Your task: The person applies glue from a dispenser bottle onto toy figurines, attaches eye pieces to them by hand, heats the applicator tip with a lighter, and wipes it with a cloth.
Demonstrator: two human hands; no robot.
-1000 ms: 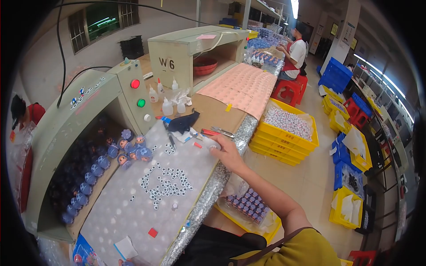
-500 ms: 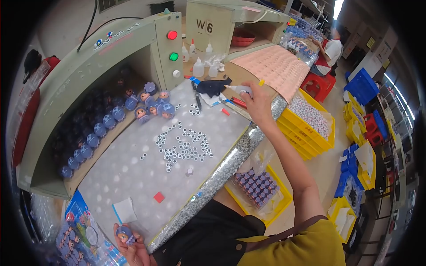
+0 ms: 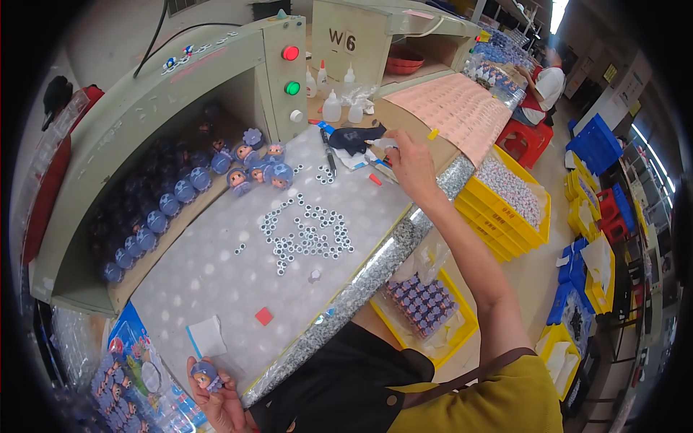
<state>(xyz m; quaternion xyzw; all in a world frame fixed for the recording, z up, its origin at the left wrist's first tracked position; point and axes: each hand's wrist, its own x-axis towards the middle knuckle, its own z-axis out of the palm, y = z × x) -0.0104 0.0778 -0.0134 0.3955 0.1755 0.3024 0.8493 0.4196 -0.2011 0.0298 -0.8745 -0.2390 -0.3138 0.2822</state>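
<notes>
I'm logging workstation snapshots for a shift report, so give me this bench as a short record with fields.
Left hand: holds a purple-hooded doll figurine at the bench's near end
Right hand: grips a small white bottle, partly hidden by fingers, beside a dark cloth
Loose parts: black-and-white eye-like discs, scattered mid-bench
Flat piece: red square, nearer the person than the discs
Machine buttons: red above green above white
</notes>
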